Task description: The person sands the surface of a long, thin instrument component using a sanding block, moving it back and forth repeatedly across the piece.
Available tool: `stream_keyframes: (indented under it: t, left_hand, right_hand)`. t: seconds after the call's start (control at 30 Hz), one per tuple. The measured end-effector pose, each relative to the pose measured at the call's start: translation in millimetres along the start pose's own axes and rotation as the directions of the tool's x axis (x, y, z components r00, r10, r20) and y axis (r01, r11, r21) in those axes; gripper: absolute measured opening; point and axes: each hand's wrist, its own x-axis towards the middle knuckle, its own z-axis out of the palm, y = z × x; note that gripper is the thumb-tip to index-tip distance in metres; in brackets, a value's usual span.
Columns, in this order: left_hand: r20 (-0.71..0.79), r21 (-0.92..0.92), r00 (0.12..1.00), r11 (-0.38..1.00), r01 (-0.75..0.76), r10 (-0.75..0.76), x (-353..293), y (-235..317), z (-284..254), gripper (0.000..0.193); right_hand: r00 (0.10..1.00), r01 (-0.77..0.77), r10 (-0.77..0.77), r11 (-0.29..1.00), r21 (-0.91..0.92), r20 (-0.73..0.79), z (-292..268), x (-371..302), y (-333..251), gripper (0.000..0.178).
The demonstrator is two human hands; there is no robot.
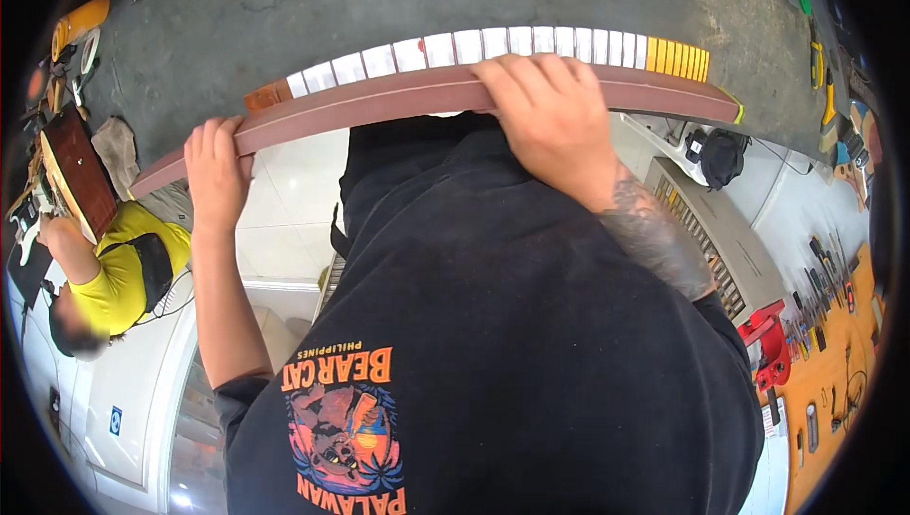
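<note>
The fingers (201, 143) of my left hand (218, 174) and right hand (555, 126) grip a long reddish-brown bar (370, 105) along the grey worktop's (284, 3) near edge. I judge this step as steadying it; shifting it calls for both hands together. White rectangular pieces (467, 47) line its far side, obstructing; leftward, a yellow-shirted person (112, 276).

Along the near edge of the bench (313, 8), a bar (370, 108); behind it, a row of pieces (520, 43); far right, tools (817, 58).
</note>
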Motion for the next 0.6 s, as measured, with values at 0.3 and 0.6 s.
stream_keyframes:
  t: [0.3, 0.6]
  left_hand:
    - [-0.089, -0.035, 0.990, 0.993, -0.114, 0.111, 65.2, 146.2, 4.3, 0.039]
    - [-0.045, 0.033, 0.998, 0.999, -0.039, 0.041, 15.7, 53.2, 1.9, 0.047]
  right_hand:
    - [0.994, -0.024, 0.028, 0.999, -0.038, 0.107, -61.2, -77.1, 121.8, 0.051]
    - [0.996, -0.002, 0.005, 1.000, -0.029, 0.092, -20.8, -27.6, 41.6, 0.046]
